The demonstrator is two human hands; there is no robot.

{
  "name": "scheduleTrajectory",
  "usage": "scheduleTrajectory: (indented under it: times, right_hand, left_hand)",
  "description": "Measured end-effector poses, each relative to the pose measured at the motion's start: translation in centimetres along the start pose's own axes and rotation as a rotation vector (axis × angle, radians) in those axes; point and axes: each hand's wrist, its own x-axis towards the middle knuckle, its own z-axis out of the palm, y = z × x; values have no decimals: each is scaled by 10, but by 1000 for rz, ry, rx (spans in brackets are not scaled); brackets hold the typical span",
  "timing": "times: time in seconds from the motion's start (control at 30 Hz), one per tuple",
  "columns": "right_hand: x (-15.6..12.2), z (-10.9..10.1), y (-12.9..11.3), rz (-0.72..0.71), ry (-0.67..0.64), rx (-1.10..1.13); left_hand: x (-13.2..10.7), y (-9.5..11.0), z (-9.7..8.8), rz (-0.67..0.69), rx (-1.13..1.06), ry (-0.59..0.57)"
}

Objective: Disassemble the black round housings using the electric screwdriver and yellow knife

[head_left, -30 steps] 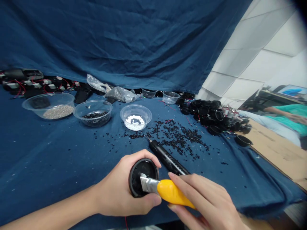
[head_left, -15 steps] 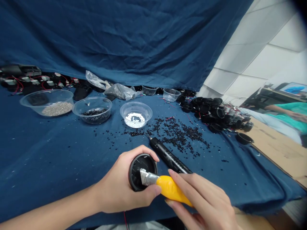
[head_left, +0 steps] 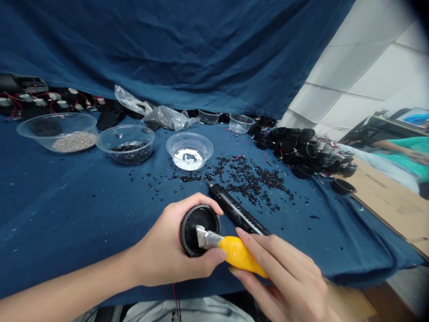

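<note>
up the frame since a moment ago: left hand (head_left: 167, 241) wrapped around a black round cap (head_left: 197, 219), right hand (head_left: 284, 273) gripping a yellow utility knife (head_left: 237, 256), blade at the cap's open face, black pen-shaped tool (head_left: 234, 209) just beyond, all above blue cloth (head_left: 83, 214).

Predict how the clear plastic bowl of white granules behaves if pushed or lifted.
The clear plastic bowl is probably light, since its wall looks thin. Its rim may flex under a grip. On the rumpled blue cloth it could tip, spilling the white granules.
</note>
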Motion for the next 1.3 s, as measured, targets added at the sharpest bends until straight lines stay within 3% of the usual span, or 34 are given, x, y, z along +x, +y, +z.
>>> scheduleTrajectory:
  times: [0.43, 0.77, 1.03, 1.3]
  right_hand:
    - [0, 1, -2, 29, -9, 18]
    - [-4, 4, -3, 29, 6, 37]
    - [7, 8, -6, -16, 111, -66]
    - [8, 7, -4, 20, 71, -88]
  left_hand:
    - [-1, 0, 0, 77, 104, 50]
    - [-2, 2, 1, 46, 107, 69]
    - [-5, -8, 3, 141, 199, 128]
    - [-4, -13, 2, 261, 182, 130]
